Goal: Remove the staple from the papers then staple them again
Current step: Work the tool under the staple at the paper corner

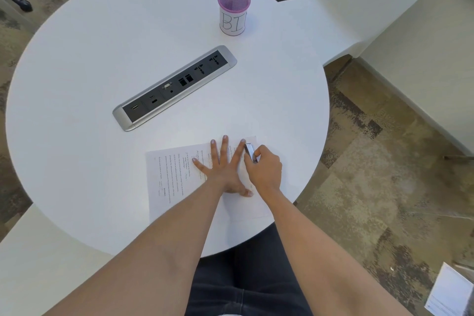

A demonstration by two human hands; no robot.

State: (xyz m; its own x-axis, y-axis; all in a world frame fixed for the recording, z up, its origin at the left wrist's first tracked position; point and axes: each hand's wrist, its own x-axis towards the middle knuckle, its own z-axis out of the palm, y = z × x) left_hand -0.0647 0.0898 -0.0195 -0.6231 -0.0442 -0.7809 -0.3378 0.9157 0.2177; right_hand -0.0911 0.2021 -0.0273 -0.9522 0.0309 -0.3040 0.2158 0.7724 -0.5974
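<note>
Papers [169,179] lie flat on the round white desk [102,46], near its front edge. The left hand [220,164] presses down on them, and its fingers [225,146] are straight and spread wide. The right hand [264,169] is at the far right corner of the sheets. It has curled round a small silver tool [250,152], which touches the sheets there. I cannot tell if the tool pulls staples out or puts them in. So the job is either at the pulling step or at the new staple step, and it does not look done yet. A purple mesh cup [233,11] with a white label stands far back on the desk, well apart from the hands. I see nothing in it, but a small thing could hide there. The staple is too small to see.
</note>
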